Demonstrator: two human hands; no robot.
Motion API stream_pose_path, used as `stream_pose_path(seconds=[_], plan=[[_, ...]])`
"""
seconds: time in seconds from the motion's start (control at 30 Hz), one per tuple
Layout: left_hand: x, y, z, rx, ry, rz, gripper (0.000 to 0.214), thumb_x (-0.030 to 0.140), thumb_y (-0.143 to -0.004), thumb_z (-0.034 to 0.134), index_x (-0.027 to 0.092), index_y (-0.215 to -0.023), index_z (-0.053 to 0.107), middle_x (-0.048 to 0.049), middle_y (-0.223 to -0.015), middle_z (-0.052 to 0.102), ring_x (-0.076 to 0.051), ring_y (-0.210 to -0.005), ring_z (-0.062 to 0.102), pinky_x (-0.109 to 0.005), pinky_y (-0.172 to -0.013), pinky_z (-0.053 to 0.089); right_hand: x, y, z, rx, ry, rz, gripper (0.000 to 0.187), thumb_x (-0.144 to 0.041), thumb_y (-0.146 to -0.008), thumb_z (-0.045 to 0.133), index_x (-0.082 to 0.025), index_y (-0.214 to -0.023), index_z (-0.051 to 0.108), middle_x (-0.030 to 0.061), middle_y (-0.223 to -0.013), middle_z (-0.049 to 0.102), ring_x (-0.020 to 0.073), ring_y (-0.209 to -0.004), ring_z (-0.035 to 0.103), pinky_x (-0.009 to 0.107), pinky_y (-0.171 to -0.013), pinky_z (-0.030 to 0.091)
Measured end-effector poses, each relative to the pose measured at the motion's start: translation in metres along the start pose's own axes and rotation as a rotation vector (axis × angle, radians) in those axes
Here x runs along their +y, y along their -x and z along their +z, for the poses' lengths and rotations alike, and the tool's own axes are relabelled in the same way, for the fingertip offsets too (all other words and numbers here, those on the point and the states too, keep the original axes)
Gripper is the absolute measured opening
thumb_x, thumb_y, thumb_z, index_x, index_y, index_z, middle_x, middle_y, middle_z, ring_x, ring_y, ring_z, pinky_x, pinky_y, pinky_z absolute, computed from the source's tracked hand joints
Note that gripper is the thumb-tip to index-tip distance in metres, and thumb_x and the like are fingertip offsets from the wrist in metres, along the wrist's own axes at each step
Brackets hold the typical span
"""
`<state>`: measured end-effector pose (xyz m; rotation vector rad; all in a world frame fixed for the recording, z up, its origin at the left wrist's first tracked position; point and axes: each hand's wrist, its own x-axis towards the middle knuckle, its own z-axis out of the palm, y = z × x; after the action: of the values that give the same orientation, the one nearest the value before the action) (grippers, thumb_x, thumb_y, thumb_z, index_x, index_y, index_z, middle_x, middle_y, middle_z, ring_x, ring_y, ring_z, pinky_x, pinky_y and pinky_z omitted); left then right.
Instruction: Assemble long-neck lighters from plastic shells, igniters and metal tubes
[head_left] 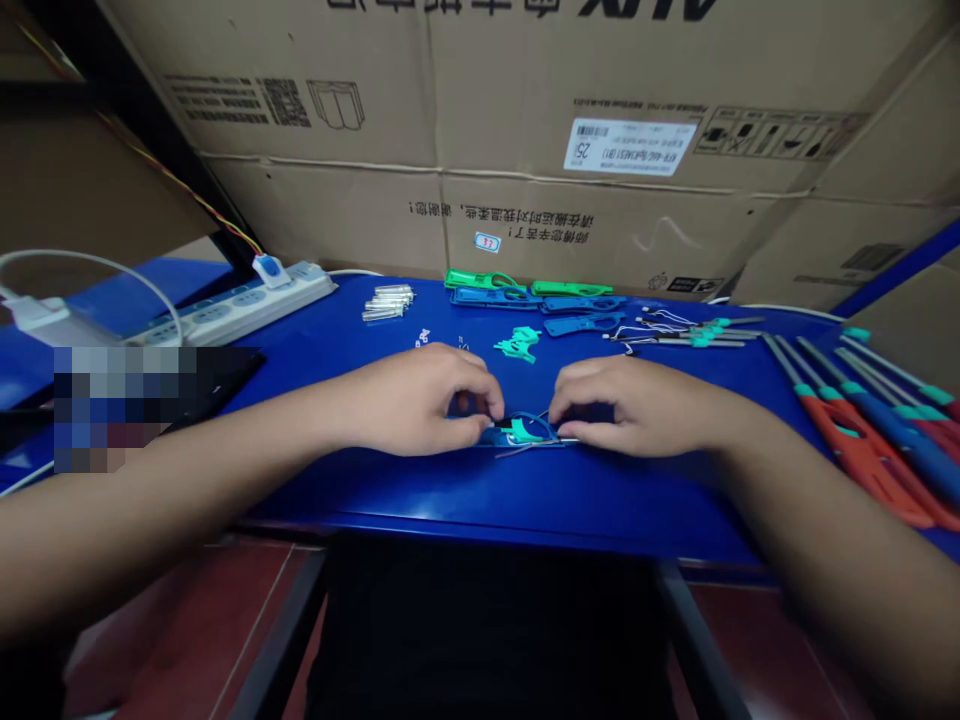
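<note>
A blue lighter casing (491, 438) lies low over the table between my hands, with a teal trigger piece (525, 432) inside it. My left hand (424, 400) grips the casing's left end between thumb and fingers. At the other end my right hand (634, 405) has thumb and fingers pinched round the casing, by a thin metal rod (570, 440). Thin grey strips or wires (517, 451) stick out along the near side. My fingers hide part of the inside. Just beyond sits a small pile of teal trigger pieces (519, 344).
Silver cylinders (388, 302), green casings (480, 280), blue casings (585, 325) and wired metal rods (697, 335) line the back. Long-necked lighters (862, 450) lie at right. On the left are a power strip (247, 300) and cables. Cardboard (487, 120) walls off the rear.
</note>
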<state>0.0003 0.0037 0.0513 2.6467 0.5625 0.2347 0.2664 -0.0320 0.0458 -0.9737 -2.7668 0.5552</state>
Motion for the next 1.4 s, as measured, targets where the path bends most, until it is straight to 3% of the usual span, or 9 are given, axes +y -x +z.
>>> stream_pose_path(seconds=[0.1, 0.2, 0.43, 0.63, 0.77, 0.97, 1.3, 1.4], plan=[[0.002, -0.003, 0.005, -0.070, -0.060, 0.071, 0.012, 0.027, -0.083, 0.070, 0.019, -0.090, 0.073, -0.0017, -0.084, 0.066, -0.013, -0.077, 0.062, -0.023, -0.069, 0.047, 0.000, -0.001, 0.009, -0.019, 0.015, -0.039, 0.015, -0.028, -0.090, 0.064, -0.020, -0.102, 0.070, 0.0048, -0.098, 0.068, 0.0174, -0.092, 0.062, 0.029, -0.080, 0.045], [-0.001, -0.005, 0.021, -0.064, -0.070, 0.046, 0.021, 0.036, -0.080, 0.075, 0.019, -0.091, 0.072, -0.0021, -0.087, 0.064, -0.014, -0.077, 0.061, -0.023, -0.066, 0.046, -0.002, -0.003, 0.014, -0.054, 0.063, -0.045, 0.012, -0.029, -0.090, 0.065, -0.020, -0.097, 0.069, 0.0038, -0.092, 0.067, 0.0175, -0.088, 0.060, 0.029, -0.077, 0.043], [-0.007, -0.004, 0.034, -0.011, 0.015, 0.050, 0.005, 0.018, -0.084, 0.064, 0.017, -0.086, 0.069, -0.0007, -0.080, 0.062, -0.011, -0.072, 0.058, -0.021, -0.064, 0.044, -0.004, -0.006, 0.017, -0.079, 0.045, -0.015, 0.009, -0.021, -0.089, 0.063, -0.019, -0.096, 0.068, 0.0034, -0.092, 0.065, 0.0161, -0.085, 0.059, 0.027, -0.073, 0.041], [-0.002, -0.004, 0.039, 0.001, -0.036, 0.014, 0.022, 0.037, -0.086, 0.067, 0.018, -0.098, 0.068, -0.0022, -0.088, 0.063, -0.014, -0.074, 0.059, -0.023, -0.062, 0.043, -0.003, -0.006, 0.018, -0.078, 0.013, 0.014, 0.006, -0.020, -0.088, 0.062, -0.019, -0.093, 0.066, 0.0026, -0.091, 0.064, 0.0153, -0.082, 0.059, 0.026, -0.070, 0.041], [0.000, -0.005, 0.045, 0.005, -0.075, -0.001, 0.012, 0.028, -0.087, 0.062, 0.019, -0.090, 0.070, -0.0022, -0.088, 0.062, -0.014, -0.074, 0.058, -0.025, -0.064, 0.043, -0.003, -0.006, 0.020, -0.073, -0.006, 0.020, 0.005, -0.019, -0.088, 0.061, -0.019, -0.092, 0.065, 0.0024, -0.092, 0.063, 0.0149, -0.082, 0.059, 0.026, -0.070, 0.040], [-0.001, -0.008, 0.043, 0.044, 0.007, 0.050, 0.009, 0.022, -0.084, 0.062, 0.016, -0.085, 0.069, -0.0025, -0.085, 0.060, -0.013, -0.075, 0.057, -0.023, -0.068, 0.045, -0.001, -0.006, 0.020, -0.048, -0.018, 0.029, 0.008, -0.020, -0.086, 0.063, -0.020, -0.093, 0.062, 0.0018, -0.092, 0.064, 0.0143, -0.079, 0.057, 0.025, -0.068, 0.038], [-0.002, -0.005, 0.040, 0.064, -0.029, 0.072, 0.008, 0.019, -0.085, 0.061, 0.016, -0.086, 0.068, -0.0011, -0.079, 0.066, -0.010, -0.066, 0.059, -0.021, -0.061, 0.044, 0.001, -0.005, 0.021, -0.054, -0.018, -0.010, 0.006, -0.021, -0.087, 0.064, -0.020, -0.093, 0.065, 0.0019, -0.091, 0.064, 0.0141, -0.080, 0.058, 0.025, -0.069, 0.039], [-0.004, -0.006, 0.040, 0.088, 0.000, 0.111, 0.016, 0.017, -0.084, 0.061, 0.016, -0.098, 0.069, -0.0001, -0.078, 0.067, -0.010, -0.064, 0.059, -0.021, -0.061, 0.045, 0.001, -0.005, 0.022, -0.056, -0.021, -0.018, 0.006, -0.022, -0.088, 0.063, -0.020, -0.093, 0.067, 0.0021, -0.091, 0.064, 0.0142, -0.080, 0.058, 0.026, -0.070, 0.040]])
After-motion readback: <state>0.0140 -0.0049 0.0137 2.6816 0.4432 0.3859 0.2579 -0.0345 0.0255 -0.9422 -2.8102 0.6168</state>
